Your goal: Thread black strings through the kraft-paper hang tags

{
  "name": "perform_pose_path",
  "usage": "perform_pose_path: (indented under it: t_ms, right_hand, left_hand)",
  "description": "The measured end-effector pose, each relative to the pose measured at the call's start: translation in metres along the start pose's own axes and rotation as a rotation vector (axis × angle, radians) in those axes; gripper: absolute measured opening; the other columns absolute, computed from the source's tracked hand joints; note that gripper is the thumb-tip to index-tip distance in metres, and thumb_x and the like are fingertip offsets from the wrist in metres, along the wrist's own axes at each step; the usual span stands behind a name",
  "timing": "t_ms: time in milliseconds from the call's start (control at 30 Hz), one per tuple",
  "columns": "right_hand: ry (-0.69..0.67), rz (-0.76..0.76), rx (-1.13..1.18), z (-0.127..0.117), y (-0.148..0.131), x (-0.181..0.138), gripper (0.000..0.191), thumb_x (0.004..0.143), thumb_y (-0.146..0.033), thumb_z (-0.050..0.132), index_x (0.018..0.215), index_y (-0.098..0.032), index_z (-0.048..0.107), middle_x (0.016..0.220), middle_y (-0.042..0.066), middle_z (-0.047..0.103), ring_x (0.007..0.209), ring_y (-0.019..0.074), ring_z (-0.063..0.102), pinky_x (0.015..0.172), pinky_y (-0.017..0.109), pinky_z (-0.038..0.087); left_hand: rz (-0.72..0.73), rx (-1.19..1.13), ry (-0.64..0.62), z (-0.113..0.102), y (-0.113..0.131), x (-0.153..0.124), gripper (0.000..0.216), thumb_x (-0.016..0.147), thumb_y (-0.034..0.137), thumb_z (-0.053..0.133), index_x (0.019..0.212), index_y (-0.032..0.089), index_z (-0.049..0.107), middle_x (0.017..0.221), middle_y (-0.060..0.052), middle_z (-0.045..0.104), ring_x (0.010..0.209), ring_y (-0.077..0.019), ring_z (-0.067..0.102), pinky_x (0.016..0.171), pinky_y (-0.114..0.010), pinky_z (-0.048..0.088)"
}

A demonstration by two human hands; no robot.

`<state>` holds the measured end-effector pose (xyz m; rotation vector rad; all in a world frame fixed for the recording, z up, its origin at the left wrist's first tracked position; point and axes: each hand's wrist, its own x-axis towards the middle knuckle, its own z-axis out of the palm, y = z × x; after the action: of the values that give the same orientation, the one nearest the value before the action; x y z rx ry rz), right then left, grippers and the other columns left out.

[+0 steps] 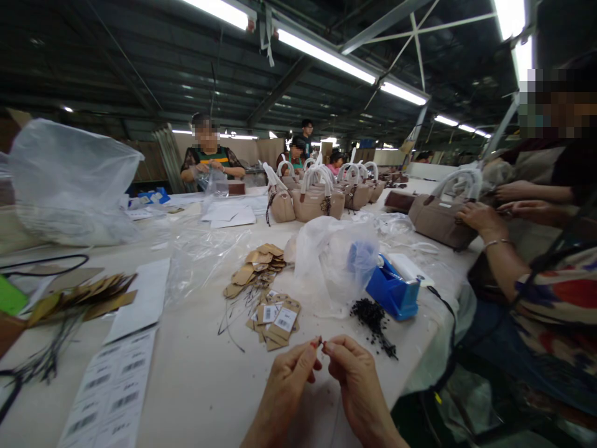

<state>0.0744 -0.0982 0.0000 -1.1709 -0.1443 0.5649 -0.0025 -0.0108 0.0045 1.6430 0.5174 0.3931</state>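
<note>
My left hand and my right hand meet near the table's front edge, fingertips pinched together on one tiny dark piece between them. Just beyond my hands lies a pile of brown paper hang tags with white barcode stickers. A second fan of plain brown tags lies farther back. A small heap of black fasteners sits to the right of my hands.
A blue tape dispenser and a crumpled clear plastic bag stand behind the heap. Barcode label sheets lie at front left. Beige handbags line the far table. A seated person's hands hold a handbag at right.
</note>
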Motion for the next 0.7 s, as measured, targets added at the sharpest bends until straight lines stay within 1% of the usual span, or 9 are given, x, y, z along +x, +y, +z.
perform_pose_path:
  t_ms: [67,133,200,233,333,400,467,567,700]
  right_hand:
    - [0.010,-0.003,0.023,-0.001,-0.001,0.000,0.018,0.056,-0.027,0.068,0.050,-0.015,0.056,0.043,-0.008,0.039,0.044,0.0051,0.026,0.045,0.021,0.020]
    - [0.000,0.012,0.058,-0.001,-0.002,0.001,0.018,0.055,-0.027,0.070,0.050,-0.015,0.057,0.043,-0.008,0.039,0.044,0.0044,0.026,0.044,0.020,0.019]
    - [-0.033,0.066,0.135,-0.002,-0.002,0.001,0.019,0.053,-0.026,0.071,0.050,-0.014,0.057,0.043,-0.009,0.037,0.043,0.0037,0.023,0.043,0.020,0.018]
    - [-0.054,0.104,0.185,-0.003,-0.001,0.001,0.019,0.052,-0.025,0.072,0.050,-0.015,0.056,0.043,-0.009,0.034,0.043,0.0035,0.022,0.043,0.020,0.017]
    - [-0.105,0.203,0.325,-0.006,0.004,0.001,0.022,0.050,-0.023,0.073,0.049,-0.015,0.053,0.044,-0.011,0.029,0.043,0.0034,0.019,0.043,0.019,0.018]
    - [-0.126,0.237,0.388,-0.008,0.008,0.001,0.021,0.051,-0.021,0.073,0.050,-0.016,0.053,0.046,-0.011,0.029,0.044,0.0036,0.020,0.043,0.018,0.020]
    - [-0.147,0.245,0.433,-0.009,0.010,0.002,0.023,0.052,-0.020,0.073,0.049,-0.016,0.050,0.046,-0.011,0.026,0.044,0.0035,0.018,0.043,0.017,0.019]
    - [-0.172,0.246,0.443,-0.011,0.011,0.004,0.027,0.050,-0.021,0.072,0.046,-0.016,0.046,0.044,-0.012,0.022,0.043,0.0031,0.014,0.041,0.016,0.016]
    - [-0.190,0.209,0.382,-0.014,0.009,0.005,0.025,0.052,-0.022,0.070,0.047,-0.017,0.047,0.044,-0.012,0.022,0.043,0.0033,0.013,0.042,0.017,0.015]
  left_hand:
    - [0.036,0.038,0.001,0.000,-0.001,0.001,0.044,0.079,0.049,0.043,0.071,0.014,0.067,0.064,-0.002,0.057,0.060,-0.0141,0.050,0.061,-0.026,0.042]
    - [0.078,0.080,0.001,0.000,-0.003,0.002,0.043,0.079,0.047,0.044,0.088,0.014,0.070,0.070,-0.004,0.062,0.063,-0.0152,0.053,0.063,-0.027,0.044]
    - [0.120,0.121,0.001,0.001,-0.004,0.003,0.043,0.080,0.044,0.044,0.105,0.016,0.066,0.080,-0.006,0.066,0.070,-0.0168,0.057,0.069,-0.029,0.047]
    - [0.147,0.146,0.005,0.001,-0.005,0.003,0.043,0.081,0.042,0.044,0.109,0.017,0.064,0.086,-0.007,0.068,0.077,-0.0177,0.059,0.074,-0.029,0.048]
    - [0.264,0.269,0.042,0.002,-0.008,0.001,0.041,0.083,0.039,0.043,0.112,0.018,0.062,0.100,-0.010,0.067,0.093,-0.0206,0.060,0.086,-0.033,0.046]
    - [0.328,0.380,0.082,0.002,-0.010,-0.002,0.042,0.084,0.038,0.043,0.115,0.017,0.061,0.103,-0.012,0.066,0.096,-0.0232,0.059,0.087,-0.037,0.046]
    - [0.363,0.475,0.115,0.001,-0.013,-0.004,0.044,0.083,0.038,0.044,0.119,0.017,0.057,0.106,-0.014,0.065,0.098,-0.0262,0.058,0.089,-0.042,0.045]
    - [0.364,0.509,0.136,0.000,-0.019,-0.004,0.046,0.081,0.038,0.049,0.122,0.019,0.055,0.114,-0.015,0.062,0.105,-0.0292,0.054,0.093,-0.047,0.042]
    - [0.246,0.334,0.180,0.003,-0.021,0.001,0.047,0.073,0.034,0.060,0.117,0.019,0.059,0.116,-0.012,0.061,0.108,-0.0287,0.053,0.096,-0.045,0.039]
